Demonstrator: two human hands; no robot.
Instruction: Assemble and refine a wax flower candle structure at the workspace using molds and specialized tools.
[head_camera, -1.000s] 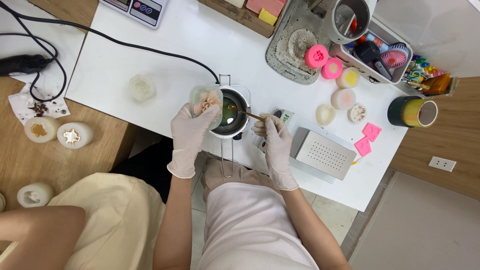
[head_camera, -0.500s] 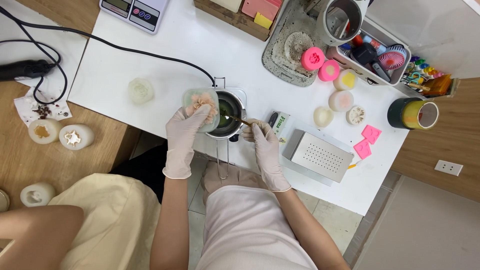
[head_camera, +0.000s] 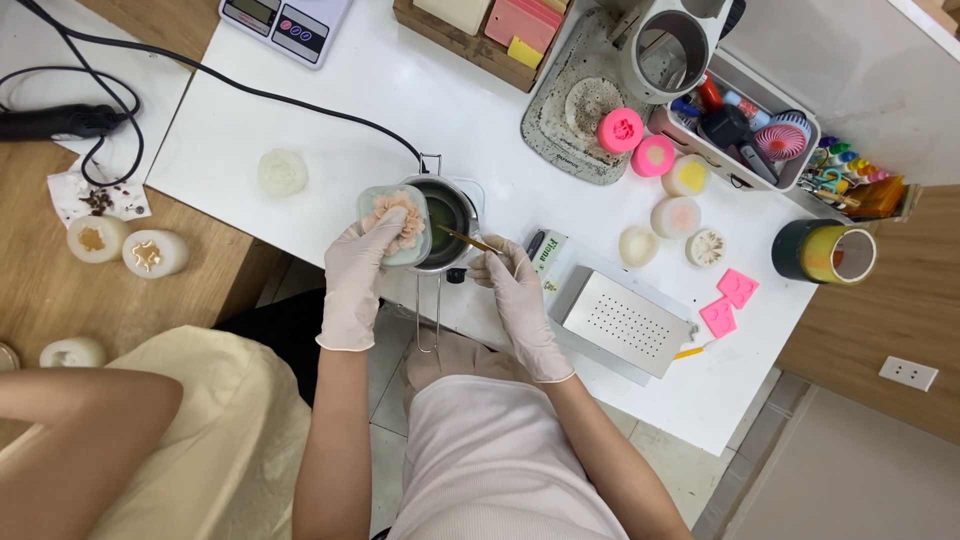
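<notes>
Two gloved hands work over a small metal pot (head_camera: 445, 215) of dark green liquid near the front edge of the white table (head_camera: 330, 110). The left hand (head_camera: 365, 270) is closed around a clear mould (head_camera: 393, 225) with a pale peach flower shape in it, holding it tilted against the pot's left rim. The right hand (head_camera: 515, 285) pinches a thin stick (head_camera: 468, 240), whose tip reaches over the pot's right side; the two hands are apart, one on each side of the pot. The pot's wire handle points back toward the person. Just right of the right hand lies a perforated metal box (head_camera: 625, 325), with two pink squares (head_camera: 728, 302) beyond it. Farther right stands a roll of tape (head_camera: 825, 252). Behind the pot, several round moulds (head_camera: 655, 180) in pink, yellow and white sit near a grey tray (head_camera: 570, 110) and a bin of tools (head_camera: 745, 130). A white flower candle (head_camera: 283, 172) lies on the table left of the pot, and a black cable (head_camera: 250, 85) runs past it from the left to the pot. A scale (head_camera: 285, 25) sits at the back edge. On the wooden surface at left stand two round candles (head_camera: 125, 245). Another person's arm (head_camera: 80, 420) shows at lower left.
</notes>
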